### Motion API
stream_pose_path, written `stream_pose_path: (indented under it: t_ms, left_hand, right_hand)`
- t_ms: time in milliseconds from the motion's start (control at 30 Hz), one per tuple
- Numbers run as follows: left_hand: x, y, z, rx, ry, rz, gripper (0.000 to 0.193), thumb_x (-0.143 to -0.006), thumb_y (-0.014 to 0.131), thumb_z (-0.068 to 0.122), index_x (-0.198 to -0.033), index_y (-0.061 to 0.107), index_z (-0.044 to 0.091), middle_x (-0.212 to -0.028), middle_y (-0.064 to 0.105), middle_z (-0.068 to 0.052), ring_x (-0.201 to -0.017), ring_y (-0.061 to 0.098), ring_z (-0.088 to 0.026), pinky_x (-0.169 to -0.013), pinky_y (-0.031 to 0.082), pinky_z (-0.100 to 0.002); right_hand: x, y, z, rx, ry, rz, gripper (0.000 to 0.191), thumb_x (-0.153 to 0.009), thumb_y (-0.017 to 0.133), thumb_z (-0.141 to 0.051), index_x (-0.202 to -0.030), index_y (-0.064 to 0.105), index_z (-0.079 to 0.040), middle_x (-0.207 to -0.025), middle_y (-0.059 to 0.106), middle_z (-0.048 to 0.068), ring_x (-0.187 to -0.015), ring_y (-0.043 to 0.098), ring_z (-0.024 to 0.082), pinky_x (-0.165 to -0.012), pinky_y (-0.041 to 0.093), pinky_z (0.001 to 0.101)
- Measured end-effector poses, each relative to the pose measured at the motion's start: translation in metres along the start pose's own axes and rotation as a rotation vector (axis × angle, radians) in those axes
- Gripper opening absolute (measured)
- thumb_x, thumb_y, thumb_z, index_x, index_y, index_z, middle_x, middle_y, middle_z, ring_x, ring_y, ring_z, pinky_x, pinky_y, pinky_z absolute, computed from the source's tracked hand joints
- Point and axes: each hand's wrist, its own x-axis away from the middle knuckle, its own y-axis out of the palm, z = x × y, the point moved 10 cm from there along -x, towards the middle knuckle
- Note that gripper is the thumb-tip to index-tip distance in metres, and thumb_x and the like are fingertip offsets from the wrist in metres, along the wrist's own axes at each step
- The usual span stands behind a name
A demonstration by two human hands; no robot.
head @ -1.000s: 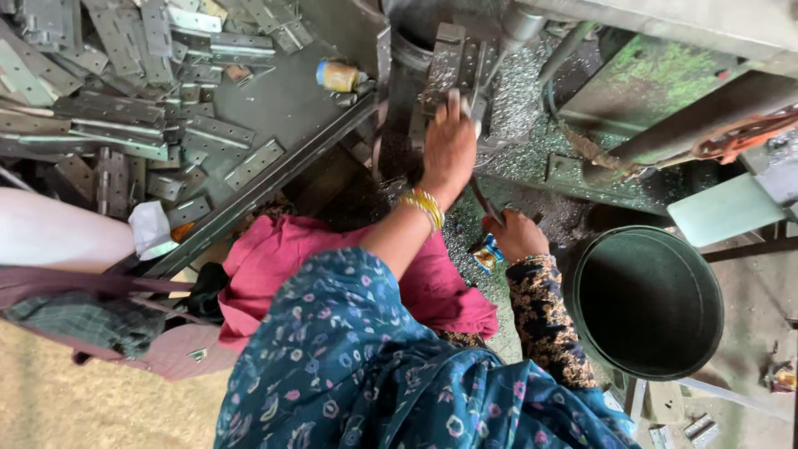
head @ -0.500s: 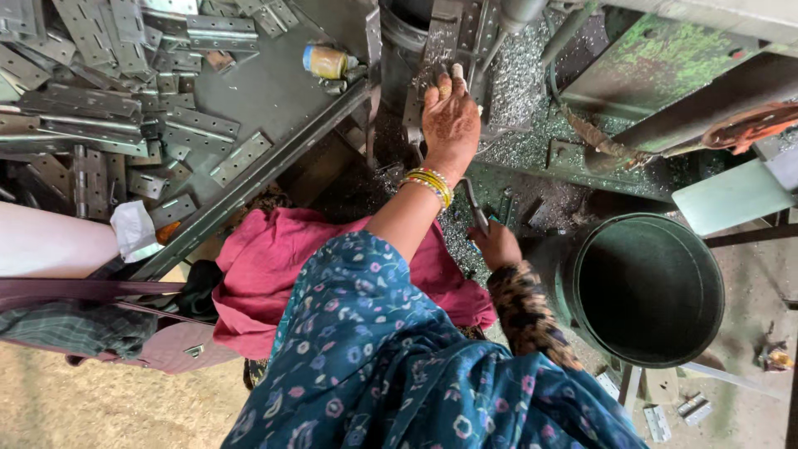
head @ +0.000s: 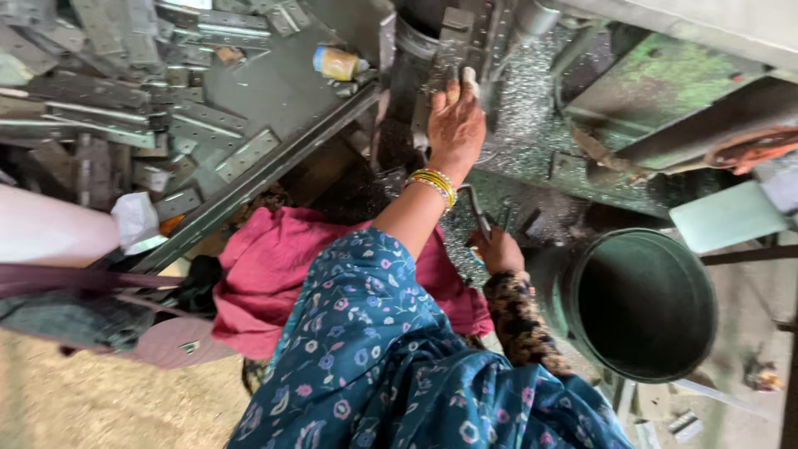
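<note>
My left hand [head: 455, 126], with yellow bangles on its wrist, reaches up to the machine and grips a grey metal plate [head: 453, 41] held upright against the machine's work area. My right hand [head: 499, 249], in a dark patterned sleeve, is closed around a thin metal lever [head: 474, 204] lower down, next to the machine bed [head: 532, 150], which is strewn with shiny metal chips. A pink cloth [head: 274, 266] lies over my lap, under my left arm.
A grey bench [head: 274, 91] at the left carries several punched metal plates [head: 199, 125] and a small yellow bottle [head: 337, 62]. A big dark round bin [head: 640, 303] stands at the right. A green-stained machine frame [head: 657, 83] fills the upper right. A bag [head: 75, 308] hangs at lower left.
My left hand has slid a little further up along the metal plate at the machine. My right hand stays on the lever. The view has shifted slightly.
</note>
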Motion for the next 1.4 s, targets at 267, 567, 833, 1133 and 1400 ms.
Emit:
stream_pose_path:
  t_ms: [267, 567, 833, 1133, 1400]
  left_hand:
    - [-0.020, 0.026, 0.000, -0.083, 0.030, -0.161, 0.033, -0.093, 0.054, 0.018, -0.115, 0.076, 0.006, -0.155, 0.049, -0.011, -0.142, 0.041, -0.029, -0.110, 0.031, -0.047]
    - [-0.014, 0.012, -0.005, -0.076, 0.063, -0.156, 0.039, -0.100, 0.049, 0.019, -0.130, 0.068, 0.004, -0.158, 0.046, -0.010, -0.151, 0.033, -0.033, -0.123, 0.013, -0.058]
    - [-0.041, 0.009, 0.005, -0.074, 0.012, -0.065, 0.045, -0.096, 0.048, 0.019, -0.133, 0.065, 0.001, -0.153, 0.049, -0.010, -0.141, 0.042, -0.029, -0.122, 0.014, -0.059]
    - [-0.007, -0.020, -0.005, 0.085, 0.097, 0.038, 0.044, -0.092, 0.056, 0.034, -0.124, 0.067, 0.004, -0.139, 0.060, -0.011, -0.136, 0.049, -0.030, -0.120, 0.016, -0.058]
    - [0.066, -0.071, 0.005, 0.185, 0.595, 0.082, 0.018, -0.098, 0.063, 0.012, -0.115, 0.064, 0.011, -0.122, 0.059, -0.004, -0.116, 0.063, -0.018, -0.113, 0.042, -0.039]
  right_hand:
    - [-0.013, -0.022, -0.010, 0.143, -0.069, -0.020, 0.058, -0.090, 0.070, -0.058, -0.097, 0.074, -0.001, -0.087, 0.070, 0.029, -0.088, 0.071, 0.047, -0.077, 0.054, 0.0550]
    - [0.003, -0.041, -0.022, 0.120, -0.038, -0.037, 0.051, -0.092, 0.070, -0.059, -0.099, 0.077, -0.009, -0.087, 0.073, 0.023, -0.087, 0.073, 0.043, -0.076, 0.054, 0.0531]
    - [0.011, -0.002, -0.022, 0.052, -0.071, 0.069, 0.047, -0.091, 0.069, -0.053, -0.100, 0.074, -0.007, -0.091, 0.072, 0.025, -0.088, 0.069, 0.046, -0.074, 0.052, 0.0563]
    - [0.010, -0.081, -0.050, 0.302, -0.068, 0.064, 0.062, -0.092, 0.060, -0.067, -0.102, 0.076, -0.008, -0.095, 0.073, 0.025, -0.094, 0.070, 0.047, -0.081, 0.054, 0.0572]
    - [0.018, -0.079, -0.082, 0.182, -0.155, -0.045, 0.057, -0.102, 0.058, -0.057, -0.097, 0.072, -0.001, -0.082, 0.072, 0.024, -0.086, 0.071, 0.044, -0.077, 0.052, 0.0552]
